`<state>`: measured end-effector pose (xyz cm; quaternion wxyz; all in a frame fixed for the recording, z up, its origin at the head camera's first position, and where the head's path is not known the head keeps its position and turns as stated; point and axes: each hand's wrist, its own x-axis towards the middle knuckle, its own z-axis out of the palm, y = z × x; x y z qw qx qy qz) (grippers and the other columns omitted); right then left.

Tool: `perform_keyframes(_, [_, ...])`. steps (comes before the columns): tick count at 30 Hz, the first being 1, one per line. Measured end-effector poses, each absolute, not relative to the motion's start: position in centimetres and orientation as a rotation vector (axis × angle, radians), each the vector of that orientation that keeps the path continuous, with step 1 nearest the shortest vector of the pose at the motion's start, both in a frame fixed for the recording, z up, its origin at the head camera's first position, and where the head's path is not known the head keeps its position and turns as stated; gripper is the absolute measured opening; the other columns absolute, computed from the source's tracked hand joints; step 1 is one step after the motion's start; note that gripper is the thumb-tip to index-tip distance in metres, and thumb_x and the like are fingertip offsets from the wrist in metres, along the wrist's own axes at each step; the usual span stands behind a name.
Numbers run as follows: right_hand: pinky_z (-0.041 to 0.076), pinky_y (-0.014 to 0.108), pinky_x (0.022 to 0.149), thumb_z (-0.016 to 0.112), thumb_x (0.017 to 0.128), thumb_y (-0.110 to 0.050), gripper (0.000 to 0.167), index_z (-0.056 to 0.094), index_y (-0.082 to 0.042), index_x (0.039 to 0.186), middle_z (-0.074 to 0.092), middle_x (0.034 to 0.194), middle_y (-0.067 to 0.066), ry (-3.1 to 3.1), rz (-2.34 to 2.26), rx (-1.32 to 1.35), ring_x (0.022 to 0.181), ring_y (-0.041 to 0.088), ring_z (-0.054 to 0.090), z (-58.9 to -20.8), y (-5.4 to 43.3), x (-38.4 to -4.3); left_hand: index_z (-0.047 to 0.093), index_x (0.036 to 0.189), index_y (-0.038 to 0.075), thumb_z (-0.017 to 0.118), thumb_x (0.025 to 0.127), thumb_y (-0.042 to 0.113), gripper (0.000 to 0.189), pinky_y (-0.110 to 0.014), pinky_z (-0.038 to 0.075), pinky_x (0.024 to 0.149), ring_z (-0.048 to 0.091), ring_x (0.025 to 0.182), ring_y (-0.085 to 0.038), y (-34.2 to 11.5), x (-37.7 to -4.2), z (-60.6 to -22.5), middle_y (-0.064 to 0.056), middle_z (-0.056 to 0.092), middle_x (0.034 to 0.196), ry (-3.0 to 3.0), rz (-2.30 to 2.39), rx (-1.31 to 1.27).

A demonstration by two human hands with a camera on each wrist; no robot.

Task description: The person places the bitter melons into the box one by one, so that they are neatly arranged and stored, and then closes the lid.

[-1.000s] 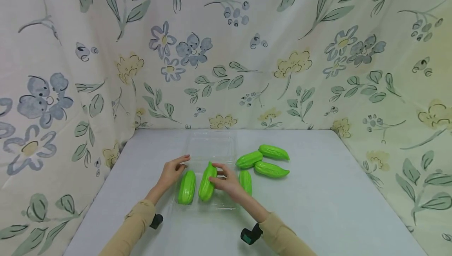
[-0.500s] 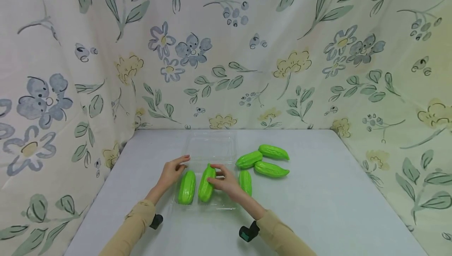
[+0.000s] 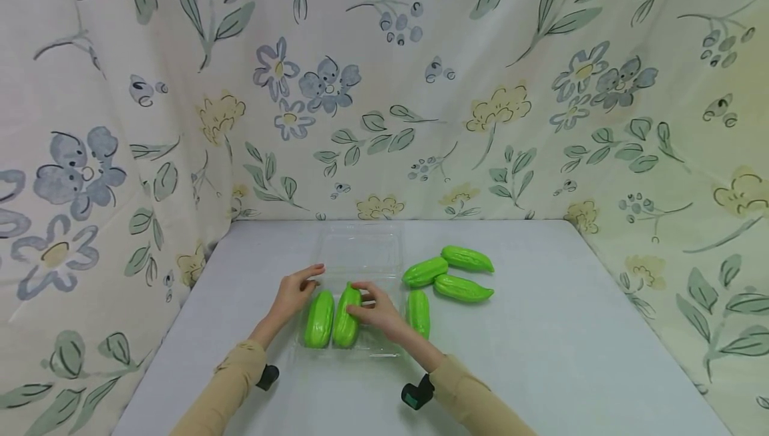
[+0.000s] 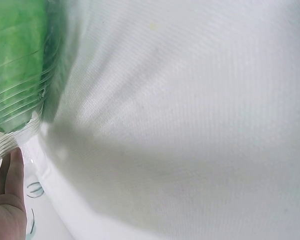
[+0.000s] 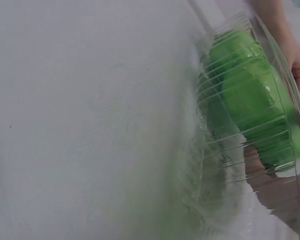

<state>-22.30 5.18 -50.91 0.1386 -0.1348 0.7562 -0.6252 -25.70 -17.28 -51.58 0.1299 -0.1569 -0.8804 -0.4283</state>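
Observation:
In the head view a clear plastic clamshell box (image 3: 384, 346) lies with its lid folded back. One bright green, ridged bitter melon (image 3: 319, 321) is in its left side. Beside it my right hand (image 3: 378, 312) holds a second bitter melon (image 3: 345, 326), thumb on the near part and fingers near its pointed tip. The right wrist view shows this bitter melon (image 5: 255, 95) through the box's ribbed wall. My left hand (image 3: 292, 296) rests at the box's far left edge; in the left wrist view its fingers (image 4: 14, 175) are fairly straight, tips right at the wall.
A bitter melon (image 3: 418, 312) lies just outside the box's right wall. Farther right, three more lie grouped, among them a bitter melon (image 3: 462, 288). The clear lid (image 3: 360, 249) lies behind on the white table (image 3: 541, 342). A floral curtain (image 3: 384, 89) hangs around the table.
My right hand has moved slightly left and lower with its bitter melon, bringing it close to the one in the box. The left hand stays put.

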Motion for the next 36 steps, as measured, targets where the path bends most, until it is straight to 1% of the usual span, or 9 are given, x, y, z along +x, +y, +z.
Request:
perform_keyframes(4, [0.056,0.037,0.076,0.068,0.087,-0.016,0.049,0.052,-0.008,0.133,0.055,0.123,0.027,2.216,-1.78,-0.382,0.106,0.033,0.059,-50.86,5.02,-22.2,0.065,0.118,-0.003,0.056,0.087,-0.01,0.033,-0.018,0.043,0.057,0.054,0.067,-0.009,-17.32,-25.76,-51.59,-0.016,0.064,0.124,-2.57,-1.239,-0.453])
perform_keyframes(8, [0.054,0.038,0.077,0.069,0.086,-0.017,0.049,0.053,-0.009,0.132,0.056,0.121,0.026,2.251,-1.748,-0.381,0.105,0.035,0.059,-50.87,4.87,-22.11,0.065,0.118,-0.003,0.056,0.087,-0.01,0.033,-0.018,0.043,0.058,0.056,0.07,-0.011,-17.32,-25.75,-51.59,-0.016,0.063,0.125,-2.571,-1.251,-0.451])
perform_keyframes(13, [0.054,0.038,0.078,0.07,0.086,-0.019,0.048,0.055,-0.011,0.131,0.058,0.12,0.024,2.277,-1.72,-0.376,0.105,0.034,0.059,-51.22,4.7,-22.19,0.064,0.119,-0.003,0.055,0.087,-0.009,0.034,-0.018,0.043,0.056,0.061,0.075,-0.016,-17.28,-25.72,-51.55,-0.015,0.063,0.125,-2.587,-1.253,-0.44])
perform_keyframes(15, [0.054,0.038,0.078,0.07,0.086,-0.018,0.048,0.055,-0.011,0.131,0.058,0.12,0.024,2.273,-1.723,-0.38,0.105,0.034,0.059,-51.29,4.65,-22.2,0.064,0.119,-0.002,0.054,0.087,-0.009,0.034,-0.018,0.042,0.056,0.06,0.075,-0.014,-17.27,-25.72,-51.54,-0.015,0.063,0.125,-2.593,-1.247,-0.436])
perform_keyframes(20, [0.054,0.039,0.078,0.069,0.086,-0.018,0.049,0.054,-0.01,0.132,0.057,0.12,0.024,2.254,-1.736,-0.382,0.105,0.035,0.059,-51.24,4.55,-22.13,0.065,0.119,-0.001,0.055,0.087,-0.009,0.034,-0.018,0.043,0.057,0.054,0.067,-0.011,-17.3,-25.74,-51.57,-0.014,0.064,0.124,-2.591,-1.223,-0.435])
perform_keyframes(23, [0.054,0.041,0.078,0.069,0.086,-0.019,0.049,0.053,-0.011,0.132,0.057,0.121,0.024,2.251,-1.729,-0.383,0.106,0.035,0.059,-51.18,4.51,-22.07,0.064,0.12,-0.001,0.056,0.088,-0.008,0.034,-0.019,0.043,0.057,0.061,0.071,-0.014,-17.32,-25.72,-51.62,-0.015,0.063,0.125,-2.588,-1.229,-0.441])
perform_keyframes(26, [0.054,0.042,0.079,0.068,0.087,-0.019,0.05,0.053,-0.011,0.133,0.056,0.123,0.024,2.255,-1.714,-0.394,0.108,0.036,0.058,-51.17,4.5,-22.03,0.063,0.122,-0.002,0.055,0.088,-0.008,0.035,-0.019,0.044,0.057,0.068,0.083,-0.023,-17.32,-25.74,-51.74,-0.016,0.063,0.125,-2.585,-1.249,-0.446])
perform_keyframes(28, [0.054,0.042,0.08,0.068,0.087,-0.02,0.05,0.053,-0.012,0.134,0.056,0.124,0.024,2.255,-1.707,-0.395,0.109,0.036,0.057,-51.21,4.49,-22.05,0.062,0.123,-0.002,0.055,0.089,-0.009,0.035,-0.02,0.043,0.055,0.069,0.09,-0.027,-17.33,-25.78,-51.81,-0.017,0.062,0.125,-2.583,-1.261,-0.45])
perform_keyframes(36, [0.055,0.036,0.078,0.067,0.088,-0.02,0.05,0.053,-0.011,0.135,0.06,0.122,0.022,2.268,-1.707,-0.422,0.106,0.032,0.061,-51.56,4.37,-22.16,0.061,0.123,-0.003,0.055,0.088,-0.01,0.037,-0.02,0.046,0.059,0.068,0.096,-0.032,-17.37,-25.91,-52.0,-0.019,0.062,0.126,-2.572,-1.257,-0.472])
